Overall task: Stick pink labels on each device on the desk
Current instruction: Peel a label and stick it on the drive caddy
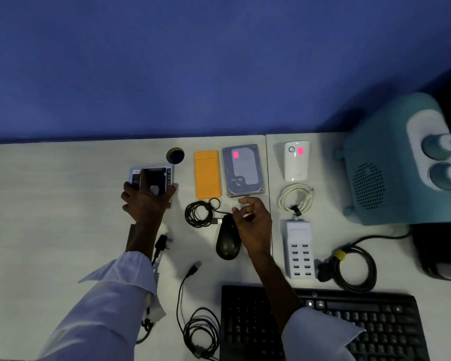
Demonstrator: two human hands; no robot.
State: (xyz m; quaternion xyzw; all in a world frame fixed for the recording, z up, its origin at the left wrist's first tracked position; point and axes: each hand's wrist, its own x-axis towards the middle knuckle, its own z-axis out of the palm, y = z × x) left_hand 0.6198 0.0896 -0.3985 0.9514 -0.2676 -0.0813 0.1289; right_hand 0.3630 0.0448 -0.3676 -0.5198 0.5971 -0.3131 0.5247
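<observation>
Steadying the flat silver-and-black rectangular device point(151, 175) on the white desk point(50, 217).
Grips its near edge with the left hand point(143, 201); hovers the right hand point(253, 225), fingers curled, contents unclear, above the black mouse point(228, 246). Likely rigid, light, slick: best held by edges.

Dim, bluish light; the bench point(50, 183) is the brightest surface, with soft dark shadows at its right end. The teal speaker point(375, 165) there is blurred and stretched by wide-angle distortion.
</observation>
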